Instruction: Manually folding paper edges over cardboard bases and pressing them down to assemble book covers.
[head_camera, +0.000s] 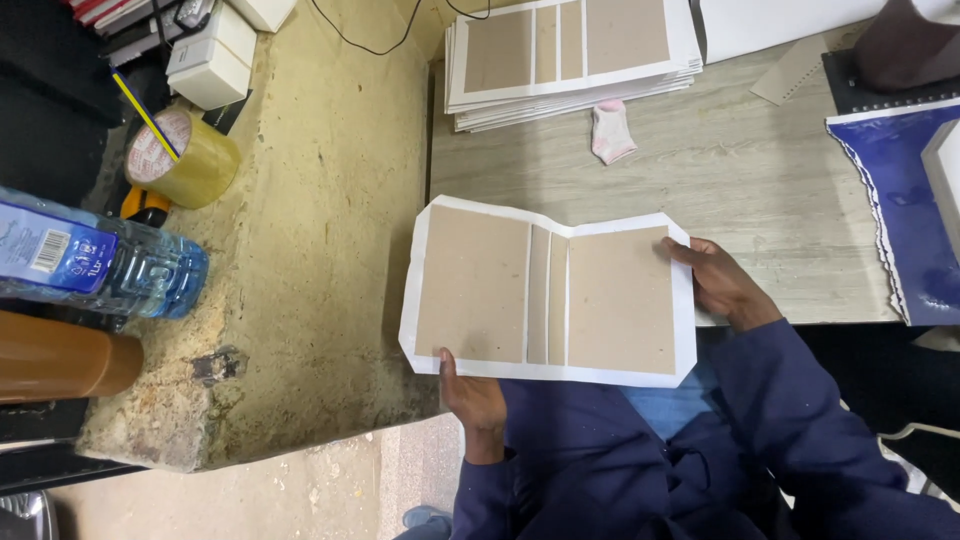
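Observation:
I hold a white paper sheet with brown cardboard panels glued on it (548, 291), two wide panels with two narrow strips between them. My left hand (472, 393) grips its near left edge with the thumb on top. My right hand (722, 283) grips its right edge. The sheet hangs partly over the front edge of the wooden table (760, 170) and bends slightly along the middle. Both arms wear dark blue sleeves.
A stack of similar sheets (570, 55) lies at the table's far side, a small white and pink cloth (611, 131) beside it. Blue covering material (905, 200) lies right. On the left ledge (330, 220) sit a tape roll (182, 155), a water bottle (95, 265) and a brown cylinder (62, 356).

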